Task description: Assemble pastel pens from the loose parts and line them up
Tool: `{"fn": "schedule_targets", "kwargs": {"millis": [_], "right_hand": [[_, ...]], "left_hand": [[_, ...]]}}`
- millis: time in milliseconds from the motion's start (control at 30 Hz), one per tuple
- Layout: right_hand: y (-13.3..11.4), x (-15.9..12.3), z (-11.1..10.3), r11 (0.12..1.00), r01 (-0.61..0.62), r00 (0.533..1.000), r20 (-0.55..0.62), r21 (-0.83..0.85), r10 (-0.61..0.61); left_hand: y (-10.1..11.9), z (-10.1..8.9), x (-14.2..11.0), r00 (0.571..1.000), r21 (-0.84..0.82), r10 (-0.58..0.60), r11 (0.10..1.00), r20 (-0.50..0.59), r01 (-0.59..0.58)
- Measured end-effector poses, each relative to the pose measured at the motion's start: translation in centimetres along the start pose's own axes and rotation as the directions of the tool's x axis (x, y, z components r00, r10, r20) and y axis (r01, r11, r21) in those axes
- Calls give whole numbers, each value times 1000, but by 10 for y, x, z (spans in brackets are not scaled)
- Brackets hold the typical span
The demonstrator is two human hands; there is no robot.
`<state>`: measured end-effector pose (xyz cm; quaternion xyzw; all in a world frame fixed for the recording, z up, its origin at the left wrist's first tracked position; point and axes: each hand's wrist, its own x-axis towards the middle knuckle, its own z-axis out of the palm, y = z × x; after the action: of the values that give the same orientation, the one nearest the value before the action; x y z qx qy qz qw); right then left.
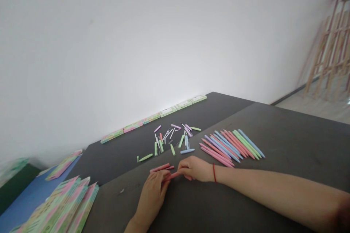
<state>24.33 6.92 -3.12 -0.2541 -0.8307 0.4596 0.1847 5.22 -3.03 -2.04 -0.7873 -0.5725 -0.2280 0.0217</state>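
Note:
My left hand (151, 197) and my right hand (194, 169) meet at the near side of the dark grey table (284, 134), both pinching a pink pastel pen (171, 176) between their fingers. Just beyond my left fingers lies another pink pen piece (160, 168), apparently touching them. A red string circles my right wrist. Farther out, pastel pens (232, 146) in pink, blue and green lie side by side, right of a loose scatter of pen barrels, caps and refills (170, 139).
Pastel green and pink boxes (153, 118) stand in a row along the wall at the table's far edge. Stacks of similar packaging (64, 204) lie on a blue surface (30, 193) at lower left. A wooden lattice frame (330, 43) leans at the right, beyond the table.

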Motion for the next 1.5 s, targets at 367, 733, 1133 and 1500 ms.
{"fn": "schedule_targets", "kwargs": {"millis": [367,733,1133,1500], "right_hand": [[-2,0,-2,974,-184,973,168,135,160],[-7,-7,-3,999,-12,995,94,-44,16],[-5,-6,-4,926,121,986,-62,-357,-153],[-9,-10,-4,932,147,979,-85,-332,-185]], "left_hand": [[7,-1,-3,1000,57,4,998,14,-5],[10,0,-2,999,119,47,992,17,-49],[3,0,-1,995,121,93,989,-27,-89],[5,-1,1,997,173,83,981,4,-82]]}}
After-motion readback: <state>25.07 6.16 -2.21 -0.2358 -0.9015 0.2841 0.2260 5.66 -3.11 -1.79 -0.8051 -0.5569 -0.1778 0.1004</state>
